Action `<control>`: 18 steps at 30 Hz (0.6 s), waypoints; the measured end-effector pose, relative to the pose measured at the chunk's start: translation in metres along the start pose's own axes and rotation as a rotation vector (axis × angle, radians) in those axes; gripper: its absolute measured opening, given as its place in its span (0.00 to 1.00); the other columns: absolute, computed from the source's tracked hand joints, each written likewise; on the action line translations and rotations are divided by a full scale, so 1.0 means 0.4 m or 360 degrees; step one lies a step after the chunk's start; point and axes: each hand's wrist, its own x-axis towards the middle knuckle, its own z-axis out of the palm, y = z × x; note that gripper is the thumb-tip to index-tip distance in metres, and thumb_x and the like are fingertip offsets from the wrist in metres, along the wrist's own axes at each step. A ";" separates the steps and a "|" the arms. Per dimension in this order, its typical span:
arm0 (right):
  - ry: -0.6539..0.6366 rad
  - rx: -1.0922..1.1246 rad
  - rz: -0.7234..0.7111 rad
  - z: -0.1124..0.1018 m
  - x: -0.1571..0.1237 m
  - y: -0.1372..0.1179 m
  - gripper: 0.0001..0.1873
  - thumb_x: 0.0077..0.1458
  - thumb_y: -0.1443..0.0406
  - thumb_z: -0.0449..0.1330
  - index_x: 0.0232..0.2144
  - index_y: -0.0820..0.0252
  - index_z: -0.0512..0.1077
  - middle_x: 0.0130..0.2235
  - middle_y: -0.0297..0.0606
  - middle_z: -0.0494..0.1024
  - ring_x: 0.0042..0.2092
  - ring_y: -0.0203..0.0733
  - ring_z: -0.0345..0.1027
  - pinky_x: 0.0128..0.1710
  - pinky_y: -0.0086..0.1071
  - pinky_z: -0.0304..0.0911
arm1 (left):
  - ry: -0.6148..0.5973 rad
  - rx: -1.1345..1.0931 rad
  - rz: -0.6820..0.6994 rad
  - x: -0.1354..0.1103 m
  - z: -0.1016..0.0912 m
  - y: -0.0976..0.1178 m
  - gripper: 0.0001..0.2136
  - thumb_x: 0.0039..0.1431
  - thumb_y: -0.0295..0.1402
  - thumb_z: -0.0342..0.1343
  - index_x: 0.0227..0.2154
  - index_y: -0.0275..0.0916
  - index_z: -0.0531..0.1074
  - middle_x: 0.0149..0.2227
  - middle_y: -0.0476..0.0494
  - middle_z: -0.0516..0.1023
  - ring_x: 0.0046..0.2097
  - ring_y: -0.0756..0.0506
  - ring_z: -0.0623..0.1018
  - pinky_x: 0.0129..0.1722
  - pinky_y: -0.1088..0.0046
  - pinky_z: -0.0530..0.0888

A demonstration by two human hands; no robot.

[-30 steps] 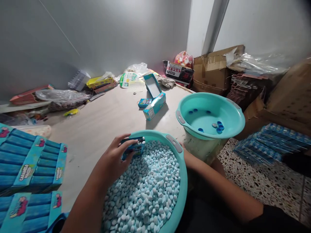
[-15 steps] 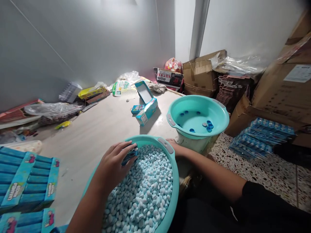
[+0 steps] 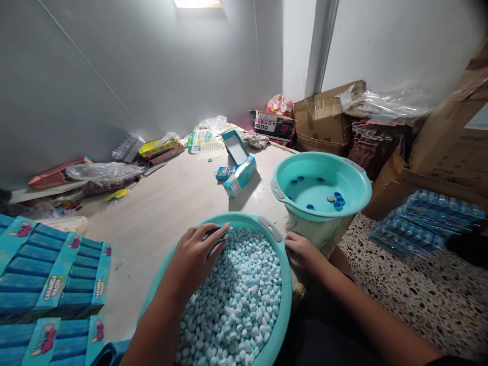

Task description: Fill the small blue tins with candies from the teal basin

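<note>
A teal basin point(image 3: 273, 231) full of pale blue and white candies point(image 3: 240, 295) sits in front of me at the table's near edge. My left hand point(image 3: 196, 256) lies over the candies at the basin's far rim, fingers closed round a small blue candy box point(image 3: 216, 237) that is mostly hidden under them. My right hand point(image 3: 303, 251) rests against the outside of the basin's right rim, fingers curled; I cannot make out anything in it.
A second teal basin point(image 3: 354, 175) with several blue caps point(image 3: 337, 201) stands on a bucket to the right. Stacked blue cartons point(image 3: 49, 274) lie at left. Small blue boxes point(image 3: 238, 175) sit mid-table. Cardboard boxes point(image 3: 324, 119) and wrapped blue packs point(image 3: 427, 218) are at right.
My left hand has pressed the blue box lower into the candies, so less of it shows. My right hand has come off the far rim to the basin's right side.
</note>
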 end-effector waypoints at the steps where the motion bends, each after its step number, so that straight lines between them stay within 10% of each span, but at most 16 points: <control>1: -0.0024 -0.0016 0.0010 -0.004 -0.004 -0.004 0.09 0.55 0.75 0.54 0.29 0.61 0.72 0.34 0.39 0.71 0.34 0.38 0.66 0.35 0.30 0.64 | 0.0003 0.0008 0.0007 -0.001 0.001 0.000 0.16 0.65 0.34 0.54 0.55 0.45 0.73 0.49 0.39 0.77 0.47 0.39 0.74 0.47 0.58 0.74; 10: -0.0043 -0.0035 -0.0004 -0.002 -0.006 -0.010 0.09 0.58 0.74 0.53 0.30 0.61 0.71 0.35 0.40 0.71 0.36 0.40 0.66 0.37 0.34 0.66 | 0.0116 0.0009 0.0042 -0.002 -0.005 -0.003 0.11 0.64 0.33 0.55 0.47 0.44 0.77 0.48 0.41 0.79 0.48 0.40 0.76 0.50 0.55 0.73; 18: 0.1080 0.0027 -0.0289 -0.102 -0.031 -0.145 0.22 0.57 0.78 0.58 0.50 0.54 0.73 0.40 0.40 0.73 0.42 0.40 0.71 0.42 0.35 0.70 | 0.0187 -0.0150 0.0065 -0.006 -0.009 0.002 0.10 0.65 0.29 0.53 0.44 0.41 0.78 0.51 0.36 0.75 0.49 0.40 0.76 0.46 0.60 0.77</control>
